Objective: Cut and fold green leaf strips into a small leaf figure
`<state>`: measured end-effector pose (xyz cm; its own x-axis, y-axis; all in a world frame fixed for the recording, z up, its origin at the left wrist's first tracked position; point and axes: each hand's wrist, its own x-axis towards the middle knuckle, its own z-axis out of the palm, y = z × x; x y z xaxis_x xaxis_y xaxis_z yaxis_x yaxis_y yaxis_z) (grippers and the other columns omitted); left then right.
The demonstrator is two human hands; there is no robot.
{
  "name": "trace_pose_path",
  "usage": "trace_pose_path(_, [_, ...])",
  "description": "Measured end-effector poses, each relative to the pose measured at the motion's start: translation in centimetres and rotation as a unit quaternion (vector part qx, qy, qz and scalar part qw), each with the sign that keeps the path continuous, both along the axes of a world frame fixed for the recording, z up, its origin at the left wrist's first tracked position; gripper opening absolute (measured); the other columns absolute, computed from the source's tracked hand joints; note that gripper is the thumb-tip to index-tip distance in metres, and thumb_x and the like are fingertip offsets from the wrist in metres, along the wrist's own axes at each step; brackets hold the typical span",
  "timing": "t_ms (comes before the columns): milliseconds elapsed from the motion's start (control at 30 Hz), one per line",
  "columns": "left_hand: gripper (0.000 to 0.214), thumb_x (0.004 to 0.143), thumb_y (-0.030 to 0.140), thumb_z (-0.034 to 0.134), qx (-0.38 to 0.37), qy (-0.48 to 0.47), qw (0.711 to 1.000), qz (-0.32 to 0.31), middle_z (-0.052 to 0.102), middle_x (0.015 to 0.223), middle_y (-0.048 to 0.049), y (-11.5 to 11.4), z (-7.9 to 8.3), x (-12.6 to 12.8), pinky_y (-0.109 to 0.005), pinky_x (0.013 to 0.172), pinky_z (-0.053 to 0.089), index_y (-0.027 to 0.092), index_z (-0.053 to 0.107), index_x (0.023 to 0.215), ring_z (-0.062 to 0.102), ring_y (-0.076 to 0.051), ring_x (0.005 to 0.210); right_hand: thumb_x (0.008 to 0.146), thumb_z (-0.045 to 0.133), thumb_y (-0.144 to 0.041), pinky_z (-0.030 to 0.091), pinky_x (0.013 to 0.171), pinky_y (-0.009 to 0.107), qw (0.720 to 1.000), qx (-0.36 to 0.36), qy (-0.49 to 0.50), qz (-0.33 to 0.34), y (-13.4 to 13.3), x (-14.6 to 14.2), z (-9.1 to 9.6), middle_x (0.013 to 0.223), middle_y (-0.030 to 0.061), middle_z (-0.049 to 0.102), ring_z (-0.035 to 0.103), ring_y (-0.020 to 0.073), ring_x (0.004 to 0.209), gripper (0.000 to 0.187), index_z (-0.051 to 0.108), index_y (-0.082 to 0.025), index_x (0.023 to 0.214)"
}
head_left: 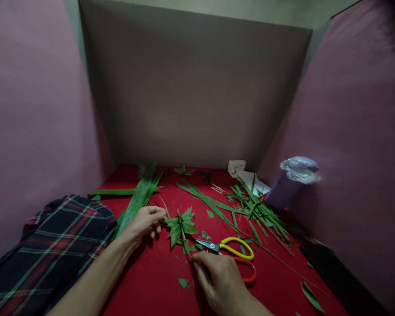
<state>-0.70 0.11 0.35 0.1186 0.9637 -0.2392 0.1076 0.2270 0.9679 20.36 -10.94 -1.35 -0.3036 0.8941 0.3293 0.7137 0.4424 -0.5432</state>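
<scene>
Fingers of the left hand (146, 222) seem to pinch the star-shaped leaf (174, 229) between the side edges of the desk (154, 281), the right hand (222, 274) curls beside scissors (213, 246), grip unclear, and nearby scraps (183, 283) suggest cutting partly done, the remainder untold.

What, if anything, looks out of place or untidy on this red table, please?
Mainly the scraps: small cut leaf pieces lie scattered around the scissors, and long green strips sprawl in a tangled heap towards the right. That looks messy, though nothing appears plainly broken.
</scene>
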Motion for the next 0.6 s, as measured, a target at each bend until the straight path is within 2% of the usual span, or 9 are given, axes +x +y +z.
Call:
trace_pose_path(167, [0.027,0.063,0.036,0.066,0.008,0.020,1.000,-0.005,0.053,0.045,0.0030,0.0,0.1,0.1,-0.015,0.030,0.029,0.012,0.059,0.074,0.043,-0.006,0.033,0.083,0.044,-0.016,0.037,0.056,0.021,1.000,0.000,-0.005,0.002,0.1,-0.1,-0.1,0.067,0.0029,0.069,0.064,0.0145,0.062,0.021,0.065,-0.020,0.082])
trace_pose_path(333, [0.030,0.061,0.038,0.066,0.009,0.041,0.999,-0.007,0.058,0.051,0.0006,-0.2,0.5,0.5,-0.016,0.031,0.029,0.012,0.058,0.074,0.042,-0.006,0.034,0.081,0.046,-0.014,0.037,0.056,0.021,1.000,-0.008,-0.008,0.000,0.1,-0.1,-0.2,0.068,0.0014,0.069,0.064,0.0141,0.060,0.019,0.064,-0.021,0.081])
trace_pose_path(600, [0.033,0.062,0.046,0.063,0.026,0.080,0.996,-0.023,0.057,0.049,0.0014,0.0,0.3,1.0,-0.017,0.029,0.018,0.014,0.056,0.063,0.035,-0.004,0.029,0.080,0.048,-0.014,0.037,0.057,0.021,1.000,-0.007,-0.020,-0.002,0.2,-0.1,-0.3,0.070,0.0012,0.070,0.065,0.0147,0.064,0.017,0.063,-0.021,0.081])
